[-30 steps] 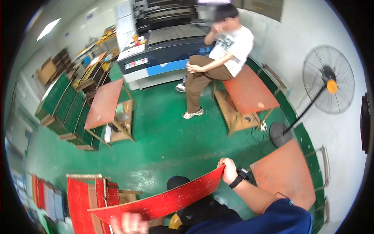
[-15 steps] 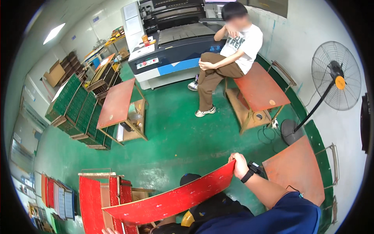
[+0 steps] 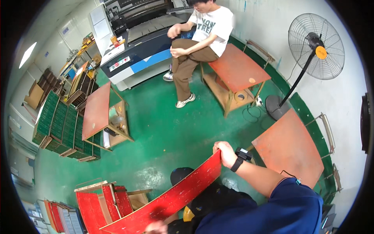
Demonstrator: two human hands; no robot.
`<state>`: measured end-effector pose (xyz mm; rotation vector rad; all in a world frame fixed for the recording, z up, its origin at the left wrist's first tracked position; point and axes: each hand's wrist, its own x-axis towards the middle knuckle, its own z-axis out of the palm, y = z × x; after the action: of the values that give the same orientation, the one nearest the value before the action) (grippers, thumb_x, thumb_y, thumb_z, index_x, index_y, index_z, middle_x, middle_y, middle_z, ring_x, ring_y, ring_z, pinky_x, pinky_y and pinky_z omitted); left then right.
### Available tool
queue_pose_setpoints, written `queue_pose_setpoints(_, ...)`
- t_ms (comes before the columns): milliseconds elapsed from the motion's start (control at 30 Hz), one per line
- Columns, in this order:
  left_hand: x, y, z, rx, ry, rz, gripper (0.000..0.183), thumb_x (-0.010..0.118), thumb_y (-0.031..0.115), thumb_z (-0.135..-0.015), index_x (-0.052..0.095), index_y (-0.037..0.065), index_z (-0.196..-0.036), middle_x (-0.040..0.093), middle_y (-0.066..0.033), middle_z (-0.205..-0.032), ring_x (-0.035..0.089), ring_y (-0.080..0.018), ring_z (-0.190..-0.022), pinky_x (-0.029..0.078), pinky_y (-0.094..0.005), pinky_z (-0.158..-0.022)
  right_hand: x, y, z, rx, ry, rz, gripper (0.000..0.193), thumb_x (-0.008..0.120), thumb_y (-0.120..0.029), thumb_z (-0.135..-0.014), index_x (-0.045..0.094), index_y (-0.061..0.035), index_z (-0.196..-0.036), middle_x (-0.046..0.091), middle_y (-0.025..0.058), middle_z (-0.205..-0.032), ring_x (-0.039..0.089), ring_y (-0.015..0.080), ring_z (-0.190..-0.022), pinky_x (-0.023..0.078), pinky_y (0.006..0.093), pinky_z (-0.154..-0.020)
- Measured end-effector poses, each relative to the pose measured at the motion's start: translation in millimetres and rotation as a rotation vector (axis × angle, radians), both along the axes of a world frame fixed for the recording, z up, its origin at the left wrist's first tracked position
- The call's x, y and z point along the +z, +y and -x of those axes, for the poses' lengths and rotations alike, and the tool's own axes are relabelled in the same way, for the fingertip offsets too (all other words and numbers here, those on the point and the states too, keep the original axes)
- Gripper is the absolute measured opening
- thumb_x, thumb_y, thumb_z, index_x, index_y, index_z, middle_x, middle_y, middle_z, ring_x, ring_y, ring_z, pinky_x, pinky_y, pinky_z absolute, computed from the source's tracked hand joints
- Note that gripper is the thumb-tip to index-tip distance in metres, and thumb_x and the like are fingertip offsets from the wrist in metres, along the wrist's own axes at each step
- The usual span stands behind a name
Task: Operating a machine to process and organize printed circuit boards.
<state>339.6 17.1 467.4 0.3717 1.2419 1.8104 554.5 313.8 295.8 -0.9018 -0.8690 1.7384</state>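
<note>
A long red board (image 3: 175,194) with pale scuffs and a thin light edge slants across my front, its far right end raised. My right hand (image 3: 224,152) is closed around that raised end, and a black band with a small dark device sits on the wrist. Down at the bottom edge, my left hand (image 3: 156,227) shows in front of the board's lower part. It is smeared by motion, so its fingers do not read clearly. The board's lower left end lies by a stack of red boards (image 3: 89,208).
Orange-topped tables stand at right (image 3: 290,146), far right and left (image 3: 95,109). A person (image 3: 202,46) sits on the far one beside a large machine (image 3: 136,62). A standing fan (image 3: 316,46) is by the wall. Green stacked boards (image 3: 64,130) stand at left.
The view has turned, shifting the room up and left. My left hand has gone from the board's lower left end toward its middle. My right hand keeps its hold.
</note>
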Motion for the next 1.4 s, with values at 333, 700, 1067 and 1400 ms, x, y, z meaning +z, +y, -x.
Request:
queue_pose_setpoints(333,-36,8,-6,0.108,-0.248,0.028,0.010,0.051,-0.005,-0.069,0.049,0.004,-0.067,0.054,-0.0207,-0.124,0.050,-0.0362,-0.117,0.036,-0.0504,-0.102,-21,5,-4,0.030,0.026,-0.024,0.029,0.044,-0.017,-0.082,0.045,-0.0053,-0.056,0.043,0.0007,-0.054,0.040,0.0107,-0.051,0.031,0.0268,-0.050)
queue_pose_setpoints(700,25,-32,77,0.561,0.610,-0.211,0.007,0.056,0.011,-0.081,0.060,0.005,-0.082,0.064,-0.0144,-0.096,0.059,-0.0253,-0.091,0.045,-0.0382,-0.087,-28,21,-1,-0.057,0.051,0.141,0.028,0.046,-0.018,-0.083,0.046,-0.0053,-0.057,0.041,-0.0007,-0.054,0.039,0.0103,-0.049,0.031,0.0269,-0.048)
queue_pose_setpoints(1067,31,55,73,0.581,0.756,0.304,0.039,0.052,0.029,-0.094,0.051,0.001,-0.120,0.061,-0.0149,-0.107,0.058,-0.0230,-0.098,0.043,-0.0339,-0.090,-51,19,-22,-0.029,0.051,0.130,0.029,0.044,-0.017,-0.081,0.047,-0.0043,-0.056,0.044,0.0014,-0.055,0.043,0.0120,-0.052,0.033,0.0288,-0.050)
queue_pose_setpoints(1400,10,82,164,0.431,0.662,0.172,0.026,0.047,0.019,-0.090,0.051,0.006,-0.068,0.059,-0.0099,-0.082,0.058,-0.0213,-0.079,0.050,-0.0307,-0.076,-57,13,-49,-0.072,0.218,0.210,0.029,0.043,-0.016,-0.077,0.034,-0.0097,-0.050,0.034,0.0042,-0.047,0.036,0.0174,-0.046,0.030,0.0310,-0.048)
